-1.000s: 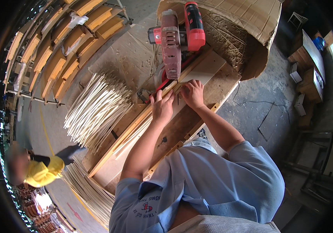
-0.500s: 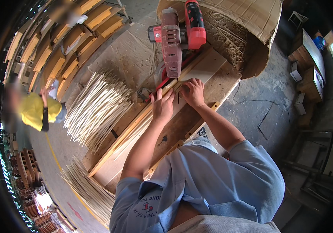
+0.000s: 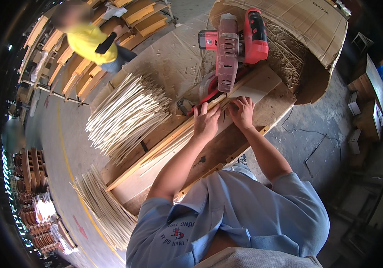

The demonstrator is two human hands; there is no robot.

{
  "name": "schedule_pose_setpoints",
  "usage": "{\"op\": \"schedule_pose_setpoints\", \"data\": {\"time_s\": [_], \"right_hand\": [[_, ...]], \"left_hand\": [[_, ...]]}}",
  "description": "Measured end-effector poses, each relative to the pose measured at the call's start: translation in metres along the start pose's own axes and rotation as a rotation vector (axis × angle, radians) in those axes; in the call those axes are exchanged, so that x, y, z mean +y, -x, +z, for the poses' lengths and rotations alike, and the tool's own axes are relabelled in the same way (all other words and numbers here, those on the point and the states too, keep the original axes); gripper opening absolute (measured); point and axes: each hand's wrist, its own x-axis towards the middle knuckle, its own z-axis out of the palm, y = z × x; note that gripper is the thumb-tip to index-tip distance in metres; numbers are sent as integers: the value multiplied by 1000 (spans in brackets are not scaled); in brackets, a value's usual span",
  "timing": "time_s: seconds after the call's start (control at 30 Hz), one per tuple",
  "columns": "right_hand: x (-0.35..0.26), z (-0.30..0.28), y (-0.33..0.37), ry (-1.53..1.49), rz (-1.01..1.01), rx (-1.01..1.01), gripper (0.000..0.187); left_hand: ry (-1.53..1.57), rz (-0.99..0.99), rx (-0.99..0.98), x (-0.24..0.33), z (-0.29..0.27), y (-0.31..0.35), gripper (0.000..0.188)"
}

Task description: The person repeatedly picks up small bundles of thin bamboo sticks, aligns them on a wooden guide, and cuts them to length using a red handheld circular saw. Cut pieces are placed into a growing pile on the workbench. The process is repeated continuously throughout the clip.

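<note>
Both hands at the cut-off saw, just below its guard. Left hand: back upward, fingers reaching over the wooden rail and the thin sticks along it. Right hand: beside the left, a small gap between them, fingers bent down at the same line of sticks. Grip, both hands: fingertips partly hidden; cannot tell whether they pinch or only press. Sticks lie on the surface, parallel to the rail, running from under the left hand back past the left forearm. Large pile of pale sticks left of the rail; second bundle at lower left. Cardboard box beyond the saw, to the right. Person in a yellow top near the rack, upper left.
</note>
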Motion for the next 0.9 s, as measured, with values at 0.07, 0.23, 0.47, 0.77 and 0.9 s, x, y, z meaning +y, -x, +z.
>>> {"op": "schedule_pose_setpoints", "data": {"time_s": [0.07, 0.23, 0.47, 0.77, 0.9], "right_hand": [[1, 0, 0, -17, -12, 9, 16], [4, 1, 2, -23, -37, 20, 14], [4, 3, 3, -2, 32, -1, 17], [5, 2, 3, 21, -6, -33, 23], [6, 1, 3, 4, -18, -39, 19]], "left_hand": [[-6, 2, 8, -1, 0, 0, 42], [-25, 16, 11, 0, -1, 0, 40], [-14, 10, -12, 0, -3, 0, 37], [-21, 15, -11, 2, -5, -2, 39], [-22, 13, -16, 2, -5, -1, 39]]}}
